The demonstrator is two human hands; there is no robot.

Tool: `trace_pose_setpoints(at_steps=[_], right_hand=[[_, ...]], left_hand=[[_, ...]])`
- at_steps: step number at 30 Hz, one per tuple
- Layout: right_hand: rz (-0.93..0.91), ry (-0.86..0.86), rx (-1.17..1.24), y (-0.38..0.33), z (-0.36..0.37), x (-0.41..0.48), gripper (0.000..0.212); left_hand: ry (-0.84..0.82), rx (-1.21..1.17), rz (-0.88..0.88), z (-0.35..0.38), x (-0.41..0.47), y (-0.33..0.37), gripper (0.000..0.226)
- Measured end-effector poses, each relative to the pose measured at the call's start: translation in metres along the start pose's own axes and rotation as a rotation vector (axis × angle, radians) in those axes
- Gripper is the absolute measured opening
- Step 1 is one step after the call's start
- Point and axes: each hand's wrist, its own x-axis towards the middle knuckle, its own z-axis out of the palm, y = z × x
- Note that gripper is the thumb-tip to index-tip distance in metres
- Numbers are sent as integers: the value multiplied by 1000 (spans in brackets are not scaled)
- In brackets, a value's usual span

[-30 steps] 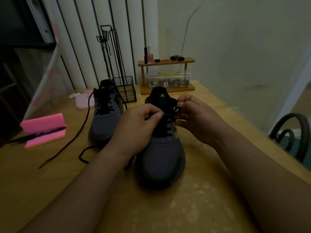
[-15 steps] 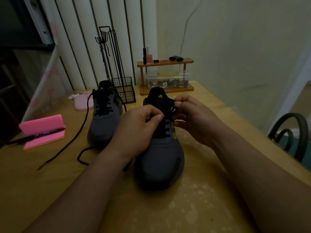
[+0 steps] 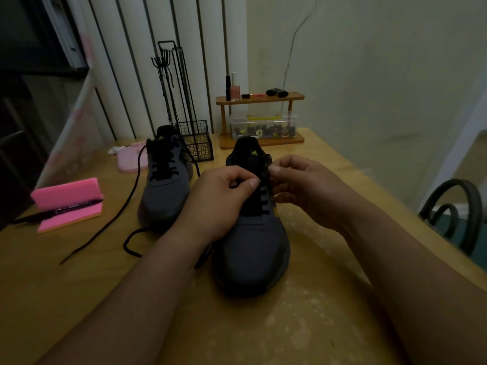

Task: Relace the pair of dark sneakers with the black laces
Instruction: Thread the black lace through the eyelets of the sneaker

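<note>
The near sneaker [image 3: 253, 243] stands toe toward the viewer at the middle of the desk [image 3: 329, 299]. Its black lace [image 3: 259, 204] is crossed through the lower eyelets. The left hand [image 3: 218, 204] pinches that lace between thumb and forefinger over the tongue. The right hand [image 3: 308, 191] pinches the sneaker's upper eyelet edge; whether lace is also in that pinch cannot be told. Against the earlier frames, the two thumbs sit closer together, and the metal eyelets once visible by the right fingers are now covered. The second sneaker [image 3: 166, 188] stands just to the left, unmoved, its loose lace [image 3: 116, 219] trailing across the desk.
</note>
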Motion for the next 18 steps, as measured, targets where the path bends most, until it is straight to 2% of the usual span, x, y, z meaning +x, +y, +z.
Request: trace_pose_setpoints(at_steps=[3,8,14,16,18], right_hand=[[2,-18,-90,-1,3,-2,12],[37,-18,-87,-3,-2,-3,6],[-14,3,-153,-4,2,-5,1],[-13,42,-73,-6,2,-4,6],[-11,98,150,-9,0,-3,13]], left_hand=[[-23,-18,1,-1,-1,1,12],[-54,-21,-27,-2,0,0,11],[-76,-35,-19,-4,-1,0,11],[-71,-7,-13,-6,-2,0,10],[-70,44,-7,-8,-4,1,8]])
